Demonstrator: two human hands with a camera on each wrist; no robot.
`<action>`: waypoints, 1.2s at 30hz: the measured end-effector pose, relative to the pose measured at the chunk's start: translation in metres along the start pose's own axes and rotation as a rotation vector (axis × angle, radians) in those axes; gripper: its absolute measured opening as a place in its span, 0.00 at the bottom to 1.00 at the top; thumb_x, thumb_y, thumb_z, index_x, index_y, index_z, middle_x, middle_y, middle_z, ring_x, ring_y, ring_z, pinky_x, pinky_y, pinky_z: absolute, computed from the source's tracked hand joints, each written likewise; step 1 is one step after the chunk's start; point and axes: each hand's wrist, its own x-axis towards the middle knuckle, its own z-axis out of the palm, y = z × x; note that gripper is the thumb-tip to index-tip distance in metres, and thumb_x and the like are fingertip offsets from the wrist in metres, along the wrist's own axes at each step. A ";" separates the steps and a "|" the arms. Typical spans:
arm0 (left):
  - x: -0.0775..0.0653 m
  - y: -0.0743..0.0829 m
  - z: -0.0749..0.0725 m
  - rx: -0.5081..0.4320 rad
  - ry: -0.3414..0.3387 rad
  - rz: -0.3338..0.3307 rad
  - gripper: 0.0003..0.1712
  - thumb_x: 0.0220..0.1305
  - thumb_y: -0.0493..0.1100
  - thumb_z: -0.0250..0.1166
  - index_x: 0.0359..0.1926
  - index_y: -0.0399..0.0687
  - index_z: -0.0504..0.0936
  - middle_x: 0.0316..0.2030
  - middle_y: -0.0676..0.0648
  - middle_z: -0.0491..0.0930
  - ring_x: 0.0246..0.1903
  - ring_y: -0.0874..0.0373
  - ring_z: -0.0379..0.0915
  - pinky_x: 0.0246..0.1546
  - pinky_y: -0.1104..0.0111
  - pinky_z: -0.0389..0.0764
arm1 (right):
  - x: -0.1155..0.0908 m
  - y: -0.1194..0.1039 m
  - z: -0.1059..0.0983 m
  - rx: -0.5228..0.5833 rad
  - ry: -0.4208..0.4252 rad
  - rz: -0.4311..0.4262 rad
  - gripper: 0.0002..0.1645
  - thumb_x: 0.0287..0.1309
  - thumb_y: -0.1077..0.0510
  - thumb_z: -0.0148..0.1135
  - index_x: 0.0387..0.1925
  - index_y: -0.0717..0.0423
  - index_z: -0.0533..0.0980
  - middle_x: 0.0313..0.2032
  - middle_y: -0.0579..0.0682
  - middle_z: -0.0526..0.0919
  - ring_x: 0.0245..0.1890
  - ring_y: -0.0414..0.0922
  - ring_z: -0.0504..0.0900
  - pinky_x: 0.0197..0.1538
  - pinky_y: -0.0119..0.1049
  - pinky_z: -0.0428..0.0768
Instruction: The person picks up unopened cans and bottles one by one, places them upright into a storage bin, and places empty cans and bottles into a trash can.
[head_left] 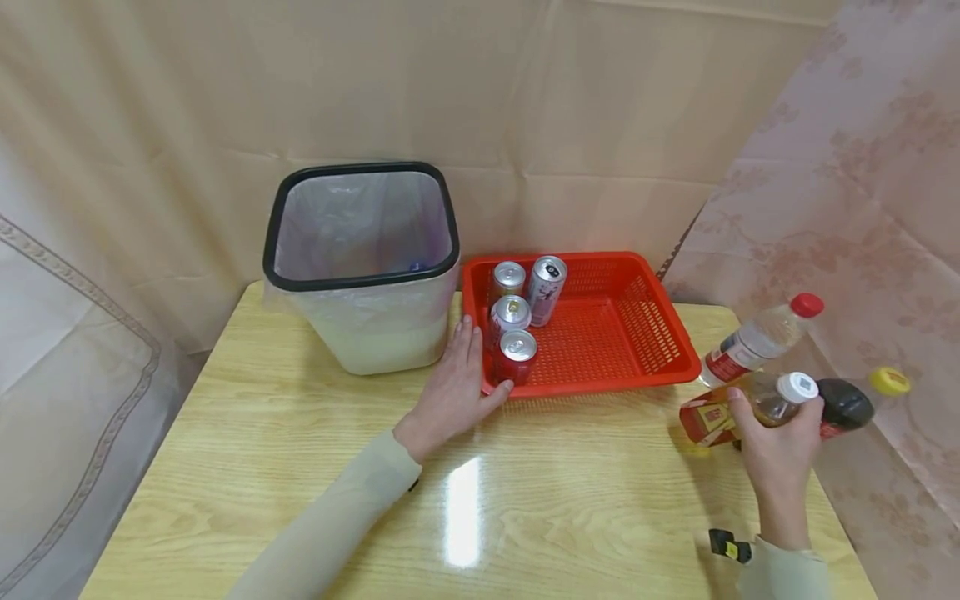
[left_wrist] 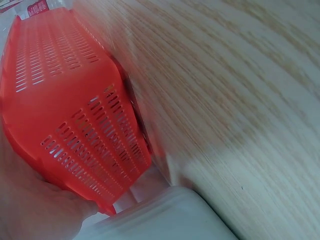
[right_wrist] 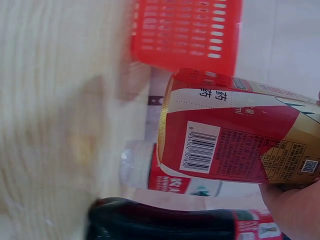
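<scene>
My right hand [head_left: 780, 442] grips a bottle [head_left: 750, 407] with a white cap and a red-and-gold label. The bottle is tilted, and its base appears raised off the table; its printed barcode side shows in the right wrist view [right_wrist: 240, 130]. My left hand [head_left: 453, 387] rests at the near left corner of a red plastic basket [head_left: 592, 387], fingers fairly straight along its left rim and thumb at the front rim. Inside the basket's left part, several drink cans stand, including a red can [head_left: 516, 357] and a taller silver can [head_left: 546, 292].
Beyond the held bottle stands a clear bottle [head_left: 757, 340] with a red cap. A dark bottle [head_left: 846, 404] with a yellow cap is partly hidden behind my right hand. Left of the basket, a bin [head_left: 375, 333] with a black rim and clear liner stands on the wooden table [head_left: 570, 492].
</scene>
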 end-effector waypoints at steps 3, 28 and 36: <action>0.000 0.000 0.000 -0.003 0.000 0.000 0.60 0.68 0.70 0.58 0.81 0.32 0.46 0.82 0.36 0.38 0.81 0.43 0.32 0.78 0.56 0.47 | -0.003 -0.008 -0.003 0.013 0.001 -0.011 0.43 0.67 0.51 0.68 0.76 0.40 0.56 0.71 0.53 0.67 0.71 0.55 0.68 0.73 0.57 0.66; -0.001 0.000 0.000 -0.014 0.009 -0.004 0.60 0.68 0.69 0.59 0.81 0.32 0.46 0.82 0.36 0.39 0.81 0.43 0.33 0.78 0.55 0.49 | -0.024 -0.082 0.006 0.083 0.000 -0.285 0.37 0.61 0.58 0.72 0.70 0.48 0.70 0.56 0.40 0.78 0.53 0.41 0.78 0.52 0.29 0.80; 0.000 0.001 0.000 -0.006 0.008 0.007 0.60 0.68 0.69 0.59 0.81 0.32 0.46 0.82 0.36 0.39 0.81 0.41 0.35 0.78 0.53 0.51 | -0.017 -0.102 0.029 0.229 -0.039 -0.501 0.31 0.56 0.65 0.72 0.62 0.56 0.75 0.52 0.41 0.87 0.46 0.39 0.84 0.46 0.23 0.79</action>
